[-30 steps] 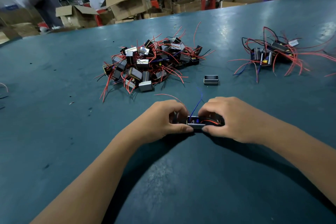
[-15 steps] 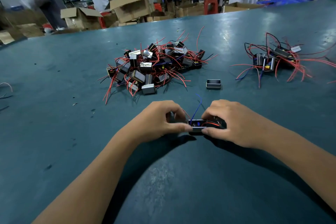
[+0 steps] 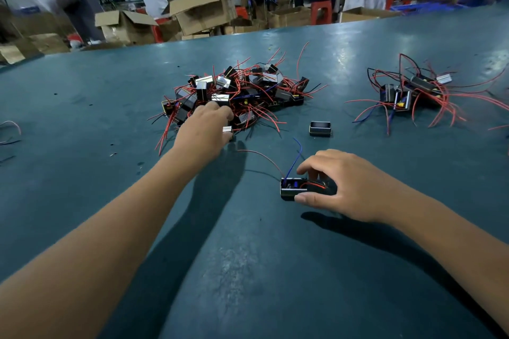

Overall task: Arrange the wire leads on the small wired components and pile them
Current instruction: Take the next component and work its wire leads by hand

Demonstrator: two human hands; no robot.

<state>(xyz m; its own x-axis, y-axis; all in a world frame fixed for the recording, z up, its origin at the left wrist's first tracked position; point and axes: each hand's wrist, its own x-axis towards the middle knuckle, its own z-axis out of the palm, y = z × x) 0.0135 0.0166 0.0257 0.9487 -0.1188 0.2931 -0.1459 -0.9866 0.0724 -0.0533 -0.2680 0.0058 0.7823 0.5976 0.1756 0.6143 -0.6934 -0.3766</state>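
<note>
Nearest the camera, the right hand (image 3: 347,187) rested on the dark teal tabletop (image 3: 248,270), its grip closed around a small black wired component (image 3: 293,187), thumb on the near side and fingers curled over the far side. A blue lead (image 3: 296,158) rose from that component, and a red lead (image 3: 259,157) trailed away to the left across the surface.

Farther out, the left hand (image 3: 205,129) was stretched to the near edge of the big heap (image 3: 237,93) of black and silver components tangled in red wires. Its fingers were bent down over a silver-topped piece (image 3: 227,129) at the heap's rim; whether the grip had actually closed on it could not be told.

Just right of the heap, apart from it, sat a lone black component (image 3: 320,128) without visible leads. Well to the right lay a smaller pile (image 3: 410,93) with long red and some blue and black wires spread outward.

Beyond the tabletop's far edge stood open cardboard boxes (image 3: 203,9), with people at benches behind them.
</note>
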